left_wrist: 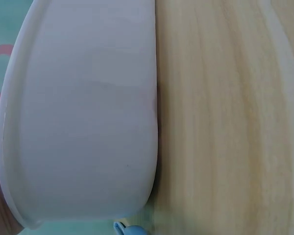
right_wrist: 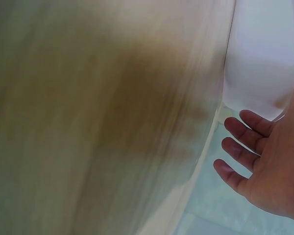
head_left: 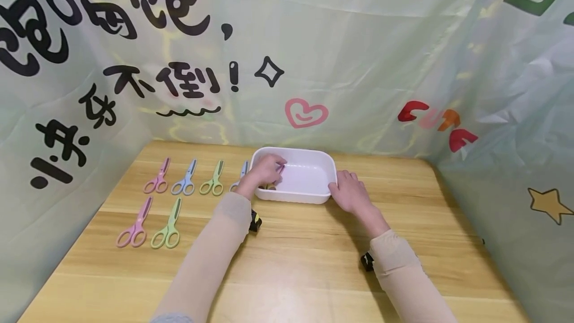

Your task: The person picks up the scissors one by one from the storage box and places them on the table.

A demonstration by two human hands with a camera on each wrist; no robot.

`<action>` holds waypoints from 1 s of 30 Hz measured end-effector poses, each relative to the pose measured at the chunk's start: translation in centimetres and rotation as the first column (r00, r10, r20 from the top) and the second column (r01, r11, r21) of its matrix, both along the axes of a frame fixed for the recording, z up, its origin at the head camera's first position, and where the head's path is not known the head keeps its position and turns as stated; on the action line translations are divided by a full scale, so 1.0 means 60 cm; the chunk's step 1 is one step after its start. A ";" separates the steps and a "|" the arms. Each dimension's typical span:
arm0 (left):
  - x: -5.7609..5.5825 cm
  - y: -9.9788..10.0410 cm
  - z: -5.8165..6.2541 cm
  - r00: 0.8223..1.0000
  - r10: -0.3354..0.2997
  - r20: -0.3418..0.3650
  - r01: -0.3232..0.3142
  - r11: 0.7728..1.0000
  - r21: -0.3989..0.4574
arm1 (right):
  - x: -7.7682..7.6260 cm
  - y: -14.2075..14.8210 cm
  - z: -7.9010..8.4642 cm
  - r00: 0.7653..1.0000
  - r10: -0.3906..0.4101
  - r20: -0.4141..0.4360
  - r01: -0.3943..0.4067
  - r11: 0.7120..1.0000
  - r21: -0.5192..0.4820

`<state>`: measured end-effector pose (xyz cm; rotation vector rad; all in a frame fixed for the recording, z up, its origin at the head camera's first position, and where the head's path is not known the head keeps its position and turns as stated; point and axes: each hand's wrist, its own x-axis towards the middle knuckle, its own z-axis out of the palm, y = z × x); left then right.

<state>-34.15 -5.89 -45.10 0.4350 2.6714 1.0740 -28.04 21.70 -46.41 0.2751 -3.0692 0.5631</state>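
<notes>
My left hand [head_left: 267, 168] reaches over the near left side into a white plastic box [head_left: 314, 197]. Its curled fingers pinch a pair of pink scissors [head_left: 280, 169] inside, partly hidden by the hand. In the left wrist view the box wall [left_wrist: 88, 112] covers most of that hand. At the box's right end is my right hand [head_left: 352, 191], its thumb touching the rim. The right wrist view shows that hand's fingers [right_wrist: 242, 154] loosely spread beside the box. Blue scissors [head_left: 244, 167] lie just left of the box, partly behind the left forearm.
In a row to the left lie pink scissors [head_left: 157, 178], blue scissors [head_left: 185, 178] and green scissors [head_left: 214, 179]. Nearer are another pink pair [head_left: 135, 226] and another green pair [head_left: 169, 226]. A printed cloth [head_left: 358, 64] hangs around the wooden table [head_left: 296, 263].
</notes>
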 end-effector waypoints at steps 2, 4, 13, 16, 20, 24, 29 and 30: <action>-0.001 -0.001 -0.001 1.000 -0.004 0.017 0.004 1.000 0.006 | 0.000 0.000 0.000 1.000 -0.001 -0.002 0.001 1.000 -0.003; -0.002 -0.001 -0.002 0.999 -0.011 0.035 0.010 1.000 0.025 | -0.001 0.000 0.000 1.000 0.002 -0.006 -0.002 1.000 -0.004; -0.008 -0.002 -0.012 0.994 -0.102 0.031 0.100 0.993 0.062 | 0.000 -0.001 -0.001 1.000 -0.008 -0.006 0.007 1.000 -0.011; -0.008 -0.002 -0.013 0.992 -0.122 0.037 0.120 0.991 0.066 | 0.001 -0.002 -0.001 1.000 -0.010 -0.002 0.010 1.000 -0.010; -0.008 -0.002 -0.012 0.985 -0.167 0.037 0.164 0.985 0.056 | 0.001 -0.002 0.000 1.000 -0.009 -0.001 0.009 1.000 -0.004; -0.008 -0.001 -0.012 0.978 -0.205 0.030 0.204 0.978 0.053 | 0.000 -0.001 0.001 1.000 -0.006 -0.001 0.006 1.000 -0.003; -0.010 0.000 -0.013 0.976 -0.217 0.020 0.216 0.976 0.037 | 0.002 -0.001 0.000 1.000 -0.007 -0.009 0.007 1.000 -0.006; -0.010 0.000 -0.013 0.976 -0.217 0.019 0.217 0.976 0.031 | 0.002 -0.001 0.000 1.000 -0.007 -0.012 0.007 1.000 -0.005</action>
